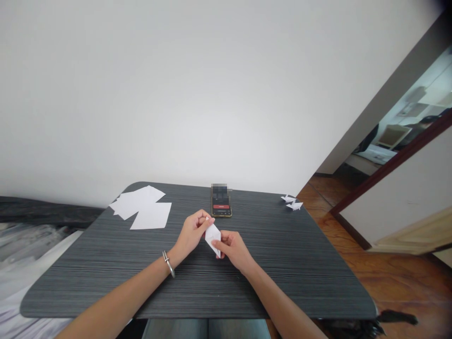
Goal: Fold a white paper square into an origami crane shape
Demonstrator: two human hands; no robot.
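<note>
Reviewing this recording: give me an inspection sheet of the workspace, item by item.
Surface: dark grey wood-grain tabletop with rounded corners.
Job's things: folded white paper, held between both hands.
Clutter: loose white paper sheets, smartphone partly blurred, two small folded paper figures.
Hands: left hand and right hand pinching the paper; metal bangle on left wrist.
Cables: nothing seen.
Surroundings: white wall, wooden floor, doorway at right.

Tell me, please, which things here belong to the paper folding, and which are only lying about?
Belong to the folding:
left hand, right hand, folded white paper held between them; probably also the loose white paper sheets and small folded paper figures

Only lying about:
smartphone
</note>
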